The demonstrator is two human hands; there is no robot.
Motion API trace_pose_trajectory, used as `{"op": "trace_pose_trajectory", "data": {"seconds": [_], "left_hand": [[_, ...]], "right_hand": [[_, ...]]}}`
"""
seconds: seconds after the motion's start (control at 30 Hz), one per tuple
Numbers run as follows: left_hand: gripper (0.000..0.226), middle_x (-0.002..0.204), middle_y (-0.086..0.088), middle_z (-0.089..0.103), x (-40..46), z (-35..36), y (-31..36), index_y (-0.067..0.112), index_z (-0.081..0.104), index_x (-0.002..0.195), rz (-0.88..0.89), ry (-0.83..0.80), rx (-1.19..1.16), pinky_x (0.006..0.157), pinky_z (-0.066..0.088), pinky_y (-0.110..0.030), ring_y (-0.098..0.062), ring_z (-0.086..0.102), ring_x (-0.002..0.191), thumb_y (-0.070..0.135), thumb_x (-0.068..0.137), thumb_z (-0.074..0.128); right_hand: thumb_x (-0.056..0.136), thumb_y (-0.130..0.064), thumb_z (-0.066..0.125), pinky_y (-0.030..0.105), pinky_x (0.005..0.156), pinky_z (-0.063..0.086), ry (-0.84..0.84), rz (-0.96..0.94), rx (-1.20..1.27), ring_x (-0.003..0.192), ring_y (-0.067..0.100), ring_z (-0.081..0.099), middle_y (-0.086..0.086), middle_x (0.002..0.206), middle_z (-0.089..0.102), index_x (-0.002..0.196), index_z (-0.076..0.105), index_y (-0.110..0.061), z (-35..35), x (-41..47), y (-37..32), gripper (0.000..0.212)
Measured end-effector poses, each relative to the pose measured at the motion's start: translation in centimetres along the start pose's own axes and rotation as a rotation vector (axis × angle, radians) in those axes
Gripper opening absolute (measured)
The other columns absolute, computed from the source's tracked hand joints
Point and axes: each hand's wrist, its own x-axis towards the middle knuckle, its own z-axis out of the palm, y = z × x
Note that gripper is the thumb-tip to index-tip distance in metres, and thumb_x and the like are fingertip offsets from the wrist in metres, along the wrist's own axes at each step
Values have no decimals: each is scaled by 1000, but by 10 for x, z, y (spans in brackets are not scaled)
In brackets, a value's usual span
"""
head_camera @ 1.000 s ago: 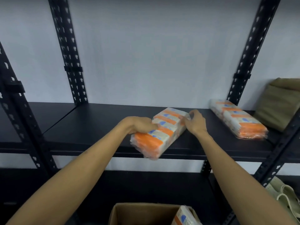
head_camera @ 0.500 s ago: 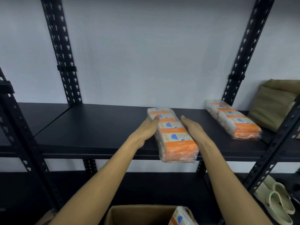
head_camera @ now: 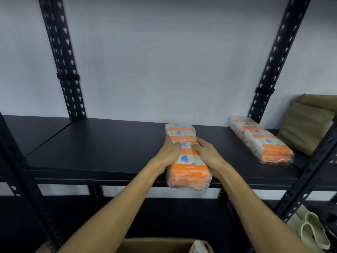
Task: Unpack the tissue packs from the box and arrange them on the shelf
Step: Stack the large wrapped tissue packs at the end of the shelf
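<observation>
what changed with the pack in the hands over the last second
The held tissue pack swung from diagonal to pointing at the wall and slid deeper onto the shelf. Left hand and right hand keep gripping its sides. Second pack unmoved.

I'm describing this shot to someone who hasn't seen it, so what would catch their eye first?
The bright orange tissue pack in the middle, held between the left hand and right hand on the black shelf, its near end overhanging the front edge. Next, a second pack lying further right on the same shelf, beside a folded olive cloth. At the bottom edge sits the open cardboard box.
</observation>
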Motion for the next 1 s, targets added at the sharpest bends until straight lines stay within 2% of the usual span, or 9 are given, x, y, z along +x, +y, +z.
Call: {"op": "trace_pose_trajectory", "data": {"seconds": [0.07,0.2,0.33,0.43,0.6,0.73,0.87,0.93,1.0], "left_hand": [[49,118,-2,67,4,-10,9,19,29,144,-2,-12,135,83,62,-36,-16,73,96,33,100,44],[48,122,-7,63,17,-19,21,20,19,148,12,61,117,75,58,-30,-19,70,98,35,107,38],[56,121,-4,66,34,-6,6,31,20,154,21,57,123,91,60,-45,-22,73,98,43,103,37],[60,129,-5,62,37,0,-1,33,10,159,50,90,155,87,59,-40,-19,69,99,42,105,33],[58,125,-4,63,47,-1,-7,33,18,158,66,114,103,88,59,-42,-20,70,98,44,104,34],[44,123,-1,66,41,-12,-5,32,34,150,81,57,-59,94,58,-41,-16,72,101,42,108,30],[45,148,11,47,22,-29,-10,31,32,151,157,22,200,119,30,-38,-12,48,134,46,110,25],[63,164,0,29,25,-43,-21,21,14,162,143,51,539,126,4,-48,-23,22,153,54,108,18],[73,169,-4,17,30,-52,-32,18,11,163,131,85,733,125,-5,-53,-26,8,157,61,104,11]], "right_hand": [[101,-14,56,31,68,60,39,-38,-97,87,19,75,6,115,72,135,55,-11,-6,7,-9,34],[102,-23,56,27,96,41,136,-106,-128,132,18,50,4,155,43,155,35,-14,-13,33,-31,58],[106,-23,49,26,79,54,53,3,-88,108,16,62,7,144,53,157,28,-16,-1,55,-36,56],[108,-18,42,13,66,44,62,-1,-249,105,9,51,6,152,46,158,26,-14,7,66,-30,53],[110,-21,35,16,83,38,98,-72,-444,117,13,52,2,140,49,156,30,-11,8,74,-27,48],[107,-25,37,32,106,34,161,-141,-804,135,30,46,17,151,45,149,40,-2,8,72,-34,48],[107,-34,40,42,124,16,222,-244,-947,143,25,40,10,157,40,153,35,-9,7,61,-48,54],[108,-36,37,42,123,19,150,-269,-974,145,25,36,9,159,37,154,34,-9,15,43,-49,54],[108,-39,32,46,125,13,59,-257,-1065,151,24,24,7,164,27,157,29,-12,26,27,-40,56]]}}
